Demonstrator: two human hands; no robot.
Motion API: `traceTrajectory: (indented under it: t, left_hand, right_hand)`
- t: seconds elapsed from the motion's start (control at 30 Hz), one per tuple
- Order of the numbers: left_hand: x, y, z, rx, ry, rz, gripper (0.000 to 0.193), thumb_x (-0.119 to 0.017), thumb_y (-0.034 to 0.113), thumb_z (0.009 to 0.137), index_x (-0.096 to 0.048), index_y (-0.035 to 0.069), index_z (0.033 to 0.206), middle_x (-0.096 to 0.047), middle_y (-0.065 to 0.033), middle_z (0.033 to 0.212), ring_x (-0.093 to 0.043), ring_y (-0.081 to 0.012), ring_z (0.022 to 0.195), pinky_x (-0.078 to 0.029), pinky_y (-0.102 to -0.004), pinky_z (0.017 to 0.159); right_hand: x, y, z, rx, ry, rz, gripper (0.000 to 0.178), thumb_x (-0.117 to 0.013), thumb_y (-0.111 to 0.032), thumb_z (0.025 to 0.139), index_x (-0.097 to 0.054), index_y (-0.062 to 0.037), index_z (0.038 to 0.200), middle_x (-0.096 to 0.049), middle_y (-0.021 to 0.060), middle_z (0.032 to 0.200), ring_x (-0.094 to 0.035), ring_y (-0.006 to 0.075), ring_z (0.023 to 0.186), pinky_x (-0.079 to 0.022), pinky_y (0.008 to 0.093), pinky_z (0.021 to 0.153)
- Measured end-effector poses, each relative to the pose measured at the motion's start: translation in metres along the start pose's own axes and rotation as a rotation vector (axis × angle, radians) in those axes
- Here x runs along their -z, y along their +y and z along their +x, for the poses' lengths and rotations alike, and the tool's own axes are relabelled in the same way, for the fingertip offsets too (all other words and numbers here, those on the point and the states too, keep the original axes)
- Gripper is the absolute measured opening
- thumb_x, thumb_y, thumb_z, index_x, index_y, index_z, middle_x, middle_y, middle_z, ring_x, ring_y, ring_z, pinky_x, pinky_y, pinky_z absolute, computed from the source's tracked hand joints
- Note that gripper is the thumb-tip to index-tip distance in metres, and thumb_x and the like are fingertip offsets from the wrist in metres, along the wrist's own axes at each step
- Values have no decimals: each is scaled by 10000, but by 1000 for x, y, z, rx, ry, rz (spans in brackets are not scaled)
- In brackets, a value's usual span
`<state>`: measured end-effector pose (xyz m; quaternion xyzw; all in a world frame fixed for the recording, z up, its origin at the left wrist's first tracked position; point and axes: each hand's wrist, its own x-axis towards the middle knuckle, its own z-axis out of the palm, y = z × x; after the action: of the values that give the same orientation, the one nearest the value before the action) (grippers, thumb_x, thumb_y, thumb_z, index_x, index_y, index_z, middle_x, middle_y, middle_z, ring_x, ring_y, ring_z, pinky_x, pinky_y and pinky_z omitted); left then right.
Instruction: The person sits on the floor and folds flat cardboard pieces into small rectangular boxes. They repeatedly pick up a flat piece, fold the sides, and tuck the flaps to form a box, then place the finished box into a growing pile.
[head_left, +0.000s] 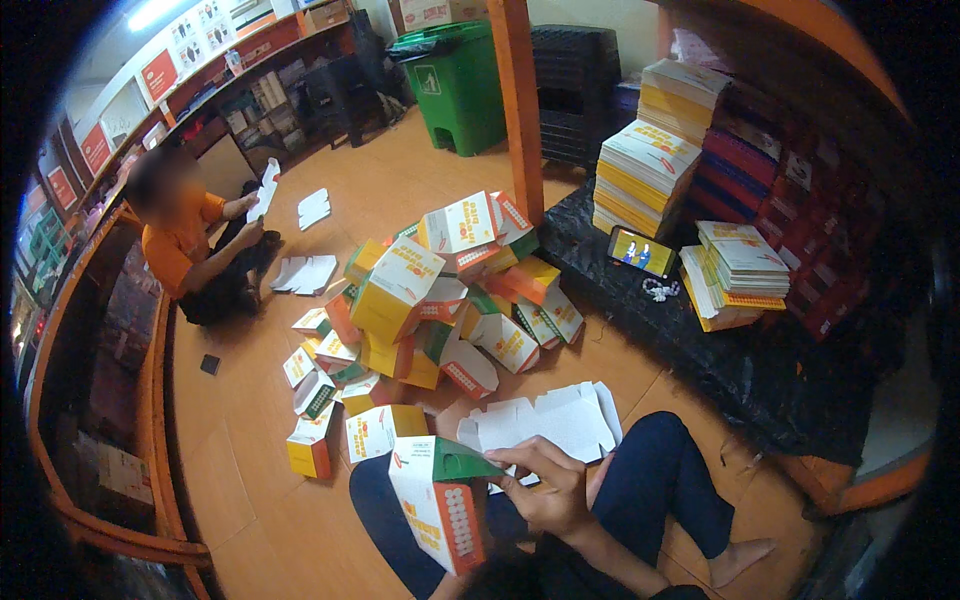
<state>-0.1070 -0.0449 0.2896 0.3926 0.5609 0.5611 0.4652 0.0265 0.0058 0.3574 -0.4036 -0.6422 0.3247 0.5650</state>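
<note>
A folded carton food box [425, 505], white with orange and green sides, stands tilted over my lap. My right hand [550, 485] is closed, its thumb and fingers pinching the green flap at the box's top edge. My left hand is hidden behind the box; only a sliver of skin shows below it, so its fingers cannot be made out. Flat white carton blanks [545, 420] lie on the floor just beyond my right hand, beside my bent leg. Past the box, a heap of formed carton boxes [400, 285] in white, yellow, orange and green spreads over the floor.
Another person [190, 235] in orange sits at the left, holding a white blank. Stacked cartons [645, 165] and a phone [643, 252] stand on a black-covered platform [590, 235] at the right. A green bin [455, 90] stands behind an orange post [520, 110].
</note>
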Motion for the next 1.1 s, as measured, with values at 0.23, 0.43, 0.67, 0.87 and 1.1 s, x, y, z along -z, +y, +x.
traceTrajectory:
  t: [0.23,0.43,0.67,0.87,1.1]
  left_hand:
    - [-3,2,-1,-40,-11,121,275,-514,170,1033,-587,18,1250,-606,-89,1206,-565,-204,1104,-457,-366,951]
    - [-3,15,0,-152,-126,166,274,-534,217,1036,-597,20,1215,-612,-83,1175,-575,-193,1087,-459,-366,961]
    - [-3,17,10,15,-131,-71,300,-575,274,1019,-605,21,1178,-616,-79,1148,-583,-190,1080,-456,-370,983]
    - [-6,17,17,222,11,-331,302,-649,221,979,-592,9,1187,-637,-95,1129,-609,-201,1098,-486,-352,968]
    - [-7,25,19,185,68,-614,274,-640,117,984,-573,19,1231,-631,-65,1156,-622,-158,1093,-505,-292,924]
  right_hand:
    - [-4,-2,-1,60,-20,-73,448,-787,37,747,-705,-88,1170,-709,91,905,-686,219,761,-562,312,687]
    - [-3,5,1,59,31,-76,381,-737,92,735,-694,-66,1079,-693,92,878,-681,232,777,-548,330,689]
    - [-14,25,-10,73,109,-65,216,-748,96,700,-659,-32,849,-687,115,845,-666,277,731,-524,357,673]
    - [-16,39,-9,277,-9,-205,189,-781,33,709,-703,-50,860,-708,99,905,-669,267,784,-524,356,708]
    - [-9,42,-5,285,-203,-326,255,-793,-159,737,-739,-84,975,-592,174,1302,-568,347,1213,-460,456,989]
